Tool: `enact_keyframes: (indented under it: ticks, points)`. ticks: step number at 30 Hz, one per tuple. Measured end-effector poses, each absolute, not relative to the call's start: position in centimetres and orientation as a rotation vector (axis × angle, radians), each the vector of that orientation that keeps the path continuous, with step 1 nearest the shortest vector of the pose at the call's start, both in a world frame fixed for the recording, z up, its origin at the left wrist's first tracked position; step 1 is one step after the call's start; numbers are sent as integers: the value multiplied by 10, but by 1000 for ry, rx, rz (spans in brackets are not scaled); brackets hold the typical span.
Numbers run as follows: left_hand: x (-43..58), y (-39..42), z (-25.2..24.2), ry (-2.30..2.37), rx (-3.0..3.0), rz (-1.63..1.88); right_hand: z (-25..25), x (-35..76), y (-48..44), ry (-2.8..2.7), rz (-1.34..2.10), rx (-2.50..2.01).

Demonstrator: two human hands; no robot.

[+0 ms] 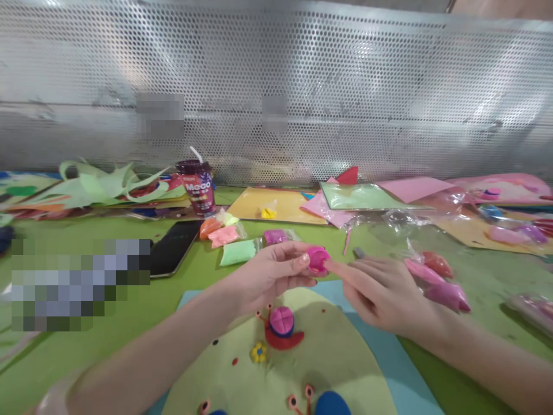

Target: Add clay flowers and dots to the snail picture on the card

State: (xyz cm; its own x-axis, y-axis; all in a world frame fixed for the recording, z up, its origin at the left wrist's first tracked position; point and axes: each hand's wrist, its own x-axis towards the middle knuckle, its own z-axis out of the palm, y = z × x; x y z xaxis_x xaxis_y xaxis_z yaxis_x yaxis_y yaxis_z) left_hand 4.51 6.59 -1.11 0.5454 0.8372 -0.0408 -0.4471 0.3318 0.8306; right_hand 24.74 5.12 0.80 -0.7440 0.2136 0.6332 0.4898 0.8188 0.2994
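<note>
A small bright pink clay piece, round and hollow-looking, is pinched in my left hand above the sheet. My right hand points its index finger at the piece's right edge and seems to touch it; the other fingers are curled, and whether they hold anything is hidden. Below lies a pale green paper round on a light blue sheet. A clay snail with a red body and pink shell sits on it, beside a yellow clay flower. More blue snail parts show at the bottom edge.
Bags of coloured clay lie left of my hands, more pink bags to the right. A black phone, a drink cup with straw and coloured papers stand or lie behind. A perforated metal panel closes the back.
</note>
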Motion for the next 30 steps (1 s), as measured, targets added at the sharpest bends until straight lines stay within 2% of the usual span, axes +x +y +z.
enact_keyframes:
  ticks: [6, 13, 16, 19, 21, 24, 27, 30]
  points:
    - [43, 67, -12, 525, 922, 873, 4, 248, 55, -2468, -698, -574]
    - [44, 65, -8, 567, 1055, 894, 1, 245, 53, -2458, -572, -574]
    - [48, 63, -6, 670, 1221, 1021, 5, 241, 49, -2416, -118, -761]
    - [54, 56, -4, 794, 1444, 1166, 16, 235, 43, -2155, 762, -1107]
    - [58, 51, -4, 853, 1635, 1270, 24, 231, 40, -1849, 1241, -1182]
    - [61, 44, -3, 848, 1867, 1382, 30, 228, 38, -1565, 1556, -1108]
    - [62, 41, -2, 861, 1966, 1404, 33, 227, 39, -1578, 1592, -1094]
    - [60, 42, -2, 888, 1986, 1440, 38, 231, 42, -1851, 1165, -1267]
